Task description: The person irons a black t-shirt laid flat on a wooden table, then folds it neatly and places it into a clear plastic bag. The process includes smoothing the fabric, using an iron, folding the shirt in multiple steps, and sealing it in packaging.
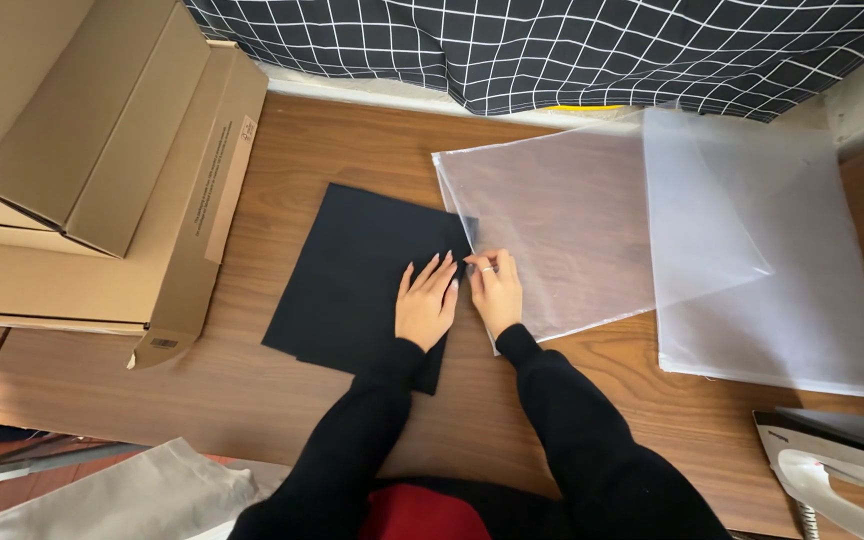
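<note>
Now L hand flat on black fabric, R hand apparently pinching clear bag edge.

Brown wood-grain tabletop across the scene, evenly lit by soft daylight. Along the far edge, dark cloth with a white grid hanging over a pale ledge. Far left, stacked flat cardboard boxes. Near right corner, a white clothes iron. Near left, grey fabric.
</note>
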